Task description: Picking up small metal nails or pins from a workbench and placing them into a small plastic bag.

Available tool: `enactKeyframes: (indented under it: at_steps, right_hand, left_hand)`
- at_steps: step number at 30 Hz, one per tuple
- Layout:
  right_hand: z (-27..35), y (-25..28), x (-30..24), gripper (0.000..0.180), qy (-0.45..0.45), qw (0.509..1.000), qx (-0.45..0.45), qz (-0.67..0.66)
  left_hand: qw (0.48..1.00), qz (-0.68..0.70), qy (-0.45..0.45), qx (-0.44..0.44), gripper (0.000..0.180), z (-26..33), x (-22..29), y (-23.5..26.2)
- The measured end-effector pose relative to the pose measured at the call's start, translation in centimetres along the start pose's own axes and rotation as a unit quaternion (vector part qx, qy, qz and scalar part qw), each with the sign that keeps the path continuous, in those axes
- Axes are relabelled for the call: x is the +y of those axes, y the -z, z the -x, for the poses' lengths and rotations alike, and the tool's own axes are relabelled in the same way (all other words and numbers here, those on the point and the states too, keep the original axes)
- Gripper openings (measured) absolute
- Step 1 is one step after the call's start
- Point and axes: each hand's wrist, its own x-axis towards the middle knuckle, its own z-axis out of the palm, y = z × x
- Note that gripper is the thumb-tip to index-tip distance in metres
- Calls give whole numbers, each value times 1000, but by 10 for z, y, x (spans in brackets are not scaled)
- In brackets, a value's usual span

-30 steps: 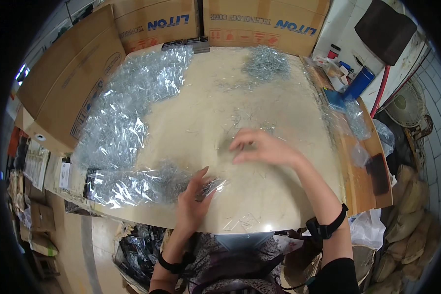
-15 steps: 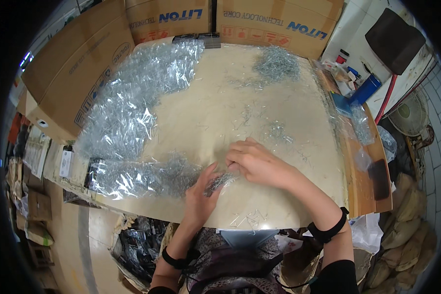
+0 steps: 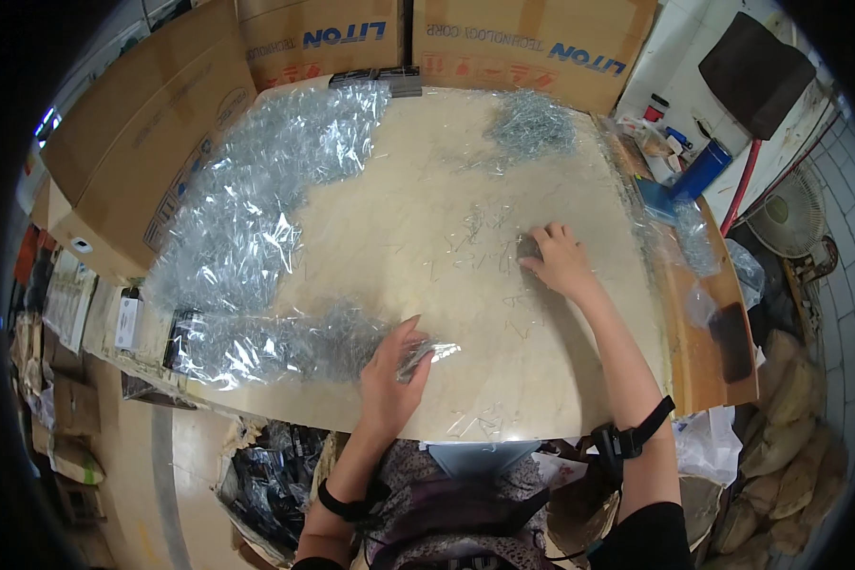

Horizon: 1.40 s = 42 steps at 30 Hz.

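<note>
My left hand [image 3: 389, 378] is curled near the front edge of the table, thumb and fingers around a small clear plastic bag [image 3: 439, 351], its shiny open end pointing right. Thin metal wire pieces seem to be inside it. Farther right, my right hand [image 3: 562, 262] rests on the table, thumb and fingertips closing around a small clump of thin wire pieces [image 3: 528, 249], partly hidden by the fingers. Loose bent wire pieces [image 3: 480, 237] are scattered just left of it. A few more wire pieces [image 3: 480, 422] lie by the front edge.
Filled clear bags [image 3: 247, 209] heap up at the left, with a row of bags [image 3: 256, 350] in front. A larger wire pile [image 3: 534, 125] sits at the back right. Cardboard boxes [image 3: 532, 71] wall the far side. A side shelf holds a blue can [image 3: 701, 169] and a dark phone-like slab [image 3: 730, 344].
My right hand has left the bag by my left hand and moved right and away, onto the small wire clump. My left hand has stayed in place with the bag.
</note>
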Motion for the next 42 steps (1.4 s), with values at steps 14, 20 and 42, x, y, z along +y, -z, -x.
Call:
enactKeyframes:
  at_steps: [14,20,42]
  right_hand:
    - [84,36,29,25,25,991,-22,-133]
    - [121,28,95,35,-120,971,63,-194]
    - [199,83,10,18,-191,845,282,-412]
  left_hand:
    - [984,-58,-109,-128,34,29,38,0]
    - [965,-81,-132,-212,33,24,40,-23]
    - [957,-227,-134,-123,57,22,28,4]
